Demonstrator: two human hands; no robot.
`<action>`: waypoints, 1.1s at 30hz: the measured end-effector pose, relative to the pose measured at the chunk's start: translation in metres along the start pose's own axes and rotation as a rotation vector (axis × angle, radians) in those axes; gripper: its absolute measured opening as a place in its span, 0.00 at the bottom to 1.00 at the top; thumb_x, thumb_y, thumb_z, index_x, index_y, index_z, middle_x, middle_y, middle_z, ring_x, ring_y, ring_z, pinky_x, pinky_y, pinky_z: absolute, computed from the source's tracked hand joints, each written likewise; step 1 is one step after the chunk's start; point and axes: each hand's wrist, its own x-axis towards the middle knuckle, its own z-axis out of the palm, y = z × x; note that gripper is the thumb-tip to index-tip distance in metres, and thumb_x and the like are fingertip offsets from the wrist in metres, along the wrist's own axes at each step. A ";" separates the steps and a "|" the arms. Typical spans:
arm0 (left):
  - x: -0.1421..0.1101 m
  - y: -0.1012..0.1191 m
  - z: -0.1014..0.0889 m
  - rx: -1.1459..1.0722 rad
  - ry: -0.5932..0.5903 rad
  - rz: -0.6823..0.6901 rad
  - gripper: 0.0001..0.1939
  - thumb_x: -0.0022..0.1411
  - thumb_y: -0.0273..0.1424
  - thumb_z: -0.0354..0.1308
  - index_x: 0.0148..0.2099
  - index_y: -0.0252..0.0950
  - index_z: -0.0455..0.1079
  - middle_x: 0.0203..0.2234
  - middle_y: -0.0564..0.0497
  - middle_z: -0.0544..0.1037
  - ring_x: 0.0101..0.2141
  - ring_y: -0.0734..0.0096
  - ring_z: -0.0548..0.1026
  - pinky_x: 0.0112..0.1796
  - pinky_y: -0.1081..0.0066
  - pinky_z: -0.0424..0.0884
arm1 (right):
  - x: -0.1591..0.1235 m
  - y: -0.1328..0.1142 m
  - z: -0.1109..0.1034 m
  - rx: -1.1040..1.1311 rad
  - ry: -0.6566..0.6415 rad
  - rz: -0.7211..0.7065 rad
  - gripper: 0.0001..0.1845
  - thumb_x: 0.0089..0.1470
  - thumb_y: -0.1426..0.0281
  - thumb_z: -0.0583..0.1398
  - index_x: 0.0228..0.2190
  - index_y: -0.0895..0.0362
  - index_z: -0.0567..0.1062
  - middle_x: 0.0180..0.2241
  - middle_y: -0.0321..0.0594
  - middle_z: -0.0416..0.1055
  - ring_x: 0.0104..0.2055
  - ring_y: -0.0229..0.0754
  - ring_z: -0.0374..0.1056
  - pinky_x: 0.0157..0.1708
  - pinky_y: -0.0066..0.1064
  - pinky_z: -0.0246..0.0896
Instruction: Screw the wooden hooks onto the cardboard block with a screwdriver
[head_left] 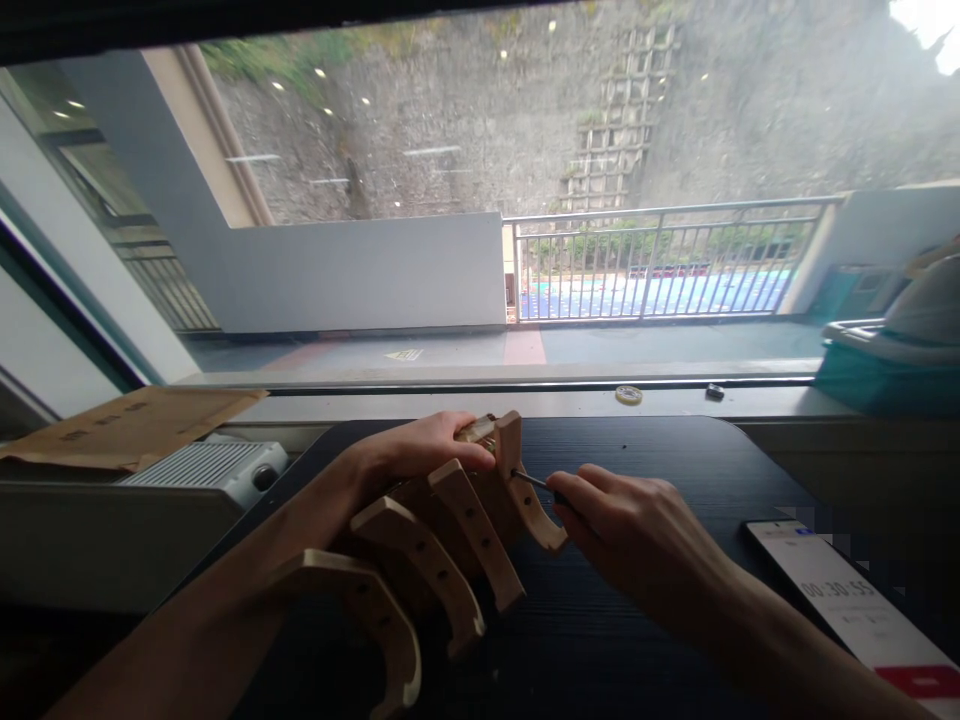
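A wooden assembly with several curved, pale wooden brackets (480, 540) lies on the dark table (675, 455). Dark holes or screw heads dot the brackets' faces. My left hand (412, 445) grips the far end of the assembly, with the thumb near the farthest bracket (536, 510). My right hand (622, 510) is closed around a screwdriver (531, 481); its handle is mostly hidden in the fingers. The thin metal shaft points left, and its tip meets a hole in that farthest bracket. Beside my left fingertips is a yellowish piece (474, 430) I cannot make out.
A phone (847, 600) showing a timer lies at the right. A roll of tape (628, 395) and a small black object (715, 392) sit on the window sill. At left are brown cardboard (135, 425) and a white ribbed appliance (210, 468). A teal bin (885, 365) stands back right.
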 end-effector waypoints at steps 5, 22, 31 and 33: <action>0.000 0.002 0.001 0.065 0.009 0.033 0.21 0.48 0.45 0.60 0.43 0.40 0.69 0.36 0.49 0.77 0.38 0.57 0.74 0.36 0.64 0.68 | 0.004 -0.008 -0.009 -0.164 0.036 -0.150 0.12 0.49 0.84 0.56 0.32 0.57 0.72 0.24 0.34 0.68 0.20 0.37 0.62 0.19 0.29 0.39; -0.003 0.012 0.014 0.183 0.074 -0.005 0.24 0.45 0.46 0.60 0.42 0.38 0.69 0.35 0.47 0.77 0.37 0.53 0.74 0.32 0.66 0.67 | 0.002 0.012 -0.009 0.385 -0.078 0.304 0.20 0.49 0.70 0.59 0.46 0.54 0.69 0.35 0.40 0.72 0.32 0.39 0.68 0.27 0.28 0.59; -0.001 0.008 0.008 0.156 0.042 0.009 0.23 0.46 0.46 0.59 0.41 0.38 0.69 0.34 0.48 0.77 0.37 0.53 0.74 0.35 0.64 0.67 | 0.005 0.023 -0.015 -0.232 -0.028 -0.395 0.12 0.58 0.80 0.51 0.37 0.58 0.73 0.26 0.36 0.67 0.24 0.35 0.60 0.22 0.28 0.51; -0.001 0.007 0.006 0.120 0.025 0.013 0.23 0.46 0.47 0.60 0.41 0.39 0.68 0.35 0.48 0.77 0.37 0.53 0.74 0.35 0.64 0.67 | 0.004 0.023 -0.005 -0.136 0.017 -0.298 0.11 0.59 0.77 0.52 0.38 0.58 0.74 0.26 0.37 0.69 0.24 0.36 0.62 0.23 0.28 0.53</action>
